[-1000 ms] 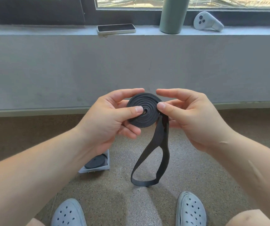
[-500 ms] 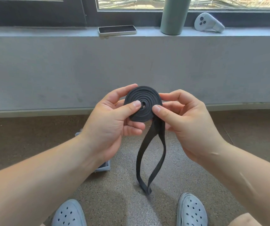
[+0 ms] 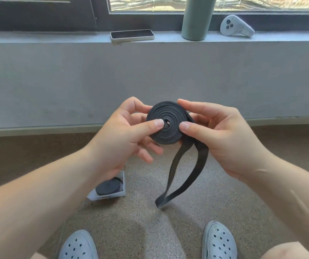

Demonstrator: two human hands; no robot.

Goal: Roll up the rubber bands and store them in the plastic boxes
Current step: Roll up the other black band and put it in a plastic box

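The tail of the rubber band (image 3: pixel 165 126) has swung left, its coil pinched by left hand (image 3: pixel 123 139) and right hand (image 3: pixel 222 139); on the floor (image 3: pixel 224 212), a plastic box (image 3: pixel 124 181), part-hidden by the left forearm (image 3: pixel 56 184), holds one rolled band (image 3: pixel 108 187).

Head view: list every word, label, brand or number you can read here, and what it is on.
None can be read.
Phone: dark face, no text shows.
Controller: any button marks are too small to read.
Bottle, plastic box, rubber band, shoes: no lettering shows.
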